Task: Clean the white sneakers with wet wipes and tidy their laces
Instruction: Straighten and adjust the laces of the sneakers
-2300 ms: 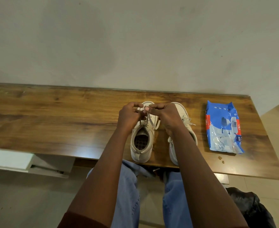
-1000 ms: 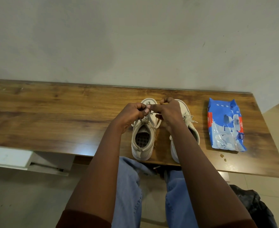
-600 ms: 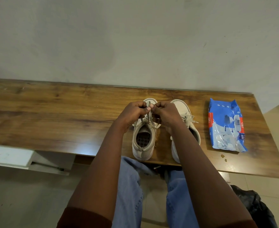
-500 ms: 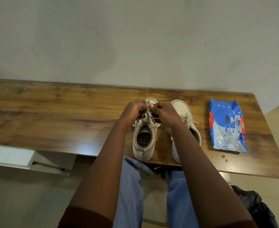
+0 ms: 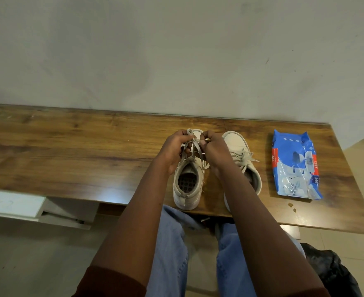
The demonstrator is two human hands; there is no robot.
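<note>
Fingers of my left hand [image 5: 172,151] curl around the lace [image 5: 198,152] above the left sneaker [image 5: 187,183], which stands on the table [image 5: 69,146] with its toe toward 12 o'clock. My right hand [image 5: 215,153] pinches the same lace. At 3 o'clock I see the right sneaker [image 5: 235,140], then the wipes pack [image 5: 294,166].

1. A loop [image 5: 189,132] of lace [image 5: 200,154] now stands clear at 12 o'clock of the left hand [image 5: 173,152]; 2.3 s ago only pinched ends show there.
2. The left hand's fingers curl tighter round the lace than a second ago, when thumb and forefinger reached toward 3 o'clock.
3. The right hand [image 5: 215,153] has dropped from its raised, knuckles-up pose and pinches the lace lower down.
4. Two strands now cross between the hands and trail toward 5 o'clock onto the sneaker [image 5: 185,200]; half a second ago the hands hid most of them.
</note>
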